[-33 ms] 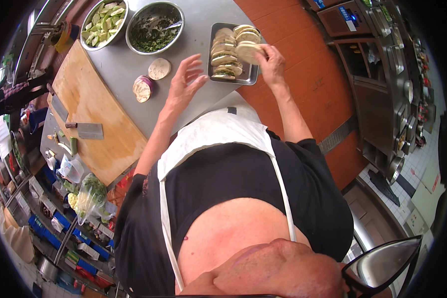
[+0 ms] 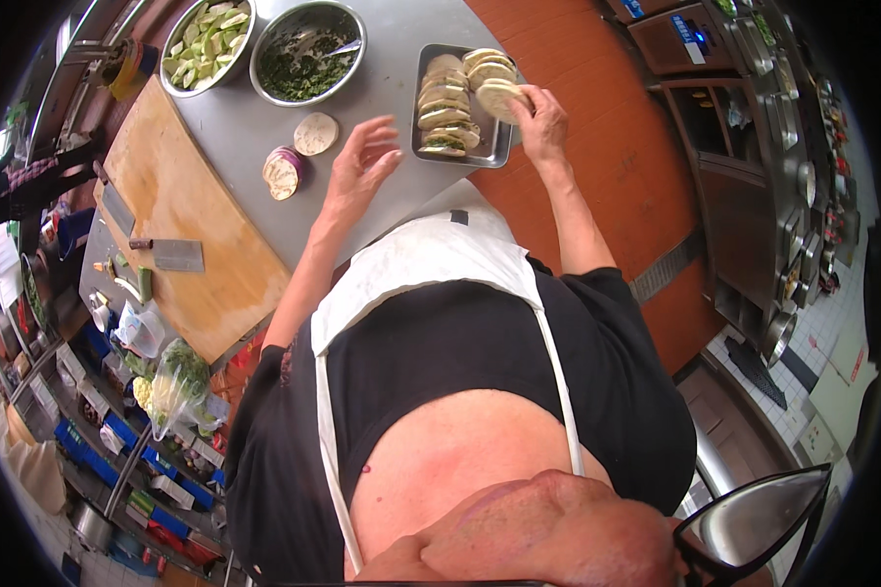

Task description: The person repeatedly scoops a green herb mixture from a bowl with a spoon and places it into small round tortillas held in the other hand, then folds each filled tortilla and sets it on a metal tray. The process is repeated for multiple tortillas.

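My right hand (image 2: pixel 544 127) pinches a pale round stuffed eggplant slice (image 2: pixel 500 99) at the right side of a metal tray (image 2: pixel 504 147). Rows of similar stuffed slices (image 2: pixel 444 101) stand on edge in the tray, with green filling showing between some of them. My left hand (image 2: pixel 365 161) hovers left of the tray, fingers apart and holding nothing. Left of that hand, a pale eggplant slice (image 2: pixel 316 134) lies on the steel table beside a purple-skinned eggplant piece (image 2: pixel 282 173). A steel bowl of chopped green filling (image 2: pixel 308 73) with a spoon in it sits farther back.
Another bowl (image 2: pixel 206 49) at the far left holds pale green cut pieces. On the wooden cutting board (image 2: pixel 191 210) lie two cleavers, one of them (image 2: pixel 178 255) nearer me. Bagged greens (image 2: pixel 181 377) sit beyond the board's near edge. The tray overhangs near the table's right edge, above the reddish floor (image 2: pixel 597 108).
My right hand and the slice in it have shifted slightly right and the slice sits a little more apart from the row. My left hand has moved slightly, still open.
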`<state>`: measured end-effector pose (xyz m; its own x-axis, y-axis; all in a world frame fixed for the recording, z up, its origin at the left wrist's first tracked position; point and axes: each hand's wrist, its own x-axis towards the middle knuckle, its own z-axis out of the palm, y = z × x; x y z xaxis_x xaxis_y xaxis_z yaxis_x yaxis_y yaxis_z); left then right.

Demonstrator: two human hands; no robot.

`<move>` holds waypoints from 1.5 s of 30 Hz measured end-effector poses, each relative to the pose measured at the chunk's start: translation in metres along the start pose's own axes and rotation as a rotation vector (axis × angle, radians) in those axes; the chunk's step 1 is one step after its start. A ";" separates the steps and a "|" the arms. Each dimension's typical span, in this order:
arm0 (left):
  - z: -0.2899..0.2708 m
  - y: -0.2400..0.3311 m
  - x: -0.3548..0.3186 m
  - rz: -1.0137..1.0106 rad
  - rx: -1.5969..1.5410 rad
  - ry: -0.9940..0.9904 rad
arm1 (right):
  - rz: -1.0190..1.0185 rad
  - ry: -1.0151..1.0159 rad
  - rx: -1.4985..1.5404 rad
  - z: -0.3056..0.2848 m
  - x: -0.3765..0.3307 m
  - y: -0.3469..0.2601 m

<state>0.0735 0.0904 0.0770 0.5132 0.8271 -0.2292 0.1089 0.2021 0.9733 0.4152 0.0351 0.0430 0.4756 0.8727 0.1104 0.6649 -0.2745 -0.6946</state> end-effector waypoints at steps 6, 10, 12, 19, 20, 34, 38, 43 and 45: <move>-0.039 -0.050 -0.059 -0.176 0.022 0.140 | -0.090 -0.057 -0.194 0.058 0.031 0.057; -0.053 -0.063 -0.086 -0.288 0.013 0.236 | -0.030 -0.073 -0.410 0.058 0.029 0.037; -0.058 -0.068 -0.093 -0.394 -0.125 0.322 | -0.138 0.064 -0.361 0.046 0.024 0.016; -0.071 -0.124 -0.045 -0.514 -1.018 0.611 | -0.562 -0.517 0.214 0.138 0.007 -0.066; -0.070 -0.136 -0.020 -0.494 -1.116 0.625 | -0.634 -0.491 0.230 0.174 0.000 -0.079; -0.055 -0.181 0.028 -0.463 -0.980 0.722 | -0.299 -0.640 0.083 0.262 -0.017 -0.102; -0.033 -0.174 -0.005 -0.466 -0.911 0.695 | -0.376 -0.569 0.247 0.256 -0.020 -0.082; -0.026 -0.142 -0.010 -0.428 -0.861 0.660 | -0.155 -0.753 0.390 0.220 -0.020 -0.102; -0.029 -0.113 -0.020 -0.408 -0.949 0.578 | -0.236 -0.777 0.413 0.193 -0.021 -0.122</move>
<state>0.0265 0.0659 -0.0289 0.0989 0.6764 -0.7298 -0.6252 0.6128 0.4833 0.2130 0.1284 -0.0116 -0.2681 0.9554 -0.1238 0.3651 -0.0181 -0.9308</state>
